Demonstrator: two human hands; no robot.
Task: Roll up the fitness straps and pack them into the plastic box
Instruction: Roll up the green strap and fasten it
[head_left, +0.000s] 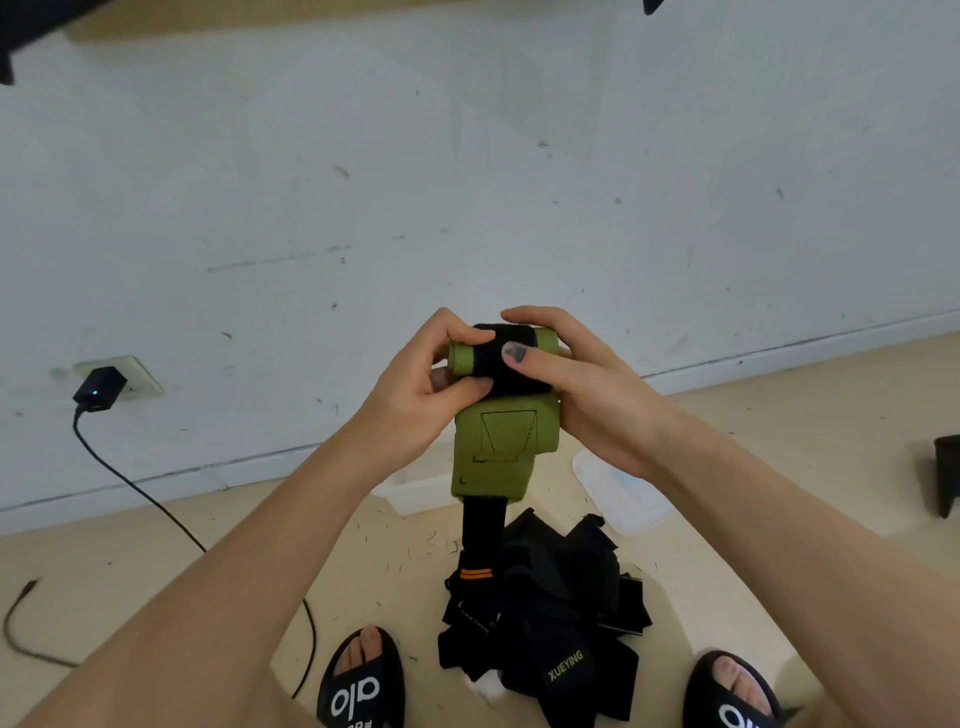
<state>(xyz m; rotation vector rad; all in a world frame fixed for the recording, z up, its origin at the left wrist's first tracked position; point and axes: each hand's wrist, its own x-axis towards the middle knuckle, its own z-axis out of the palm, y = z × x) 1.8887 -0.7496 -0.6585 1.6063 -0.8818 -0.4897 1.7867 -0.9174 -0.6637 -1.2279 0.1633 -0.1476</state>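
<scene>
Head view: both hands up in front of the chest, working one olive-green woven fitness strap with a black band. Top end is rolled into a tight cylinder lying crosswise. Left hand pinches the roll's left end, thumb and fingers curled round it. Right hand wraps the right end, fingers curled over the top, thumb pressed on the black band. Unrolled green tail with stitched box pattern hangs straight down below the roll, ending in a black strip that runs into the pile of black straps on the beige floor, between the two black slide sandals. One pile strap shows orange stripes, another reads XUEYING. Clear plastic box sits on the floor just beyond the pile, mostly hidden by the hanging strap and left forearm; its translucent lid lies to the right of it. Black charger plugged into wall socket far left, cable trailing across floor.
</scene>
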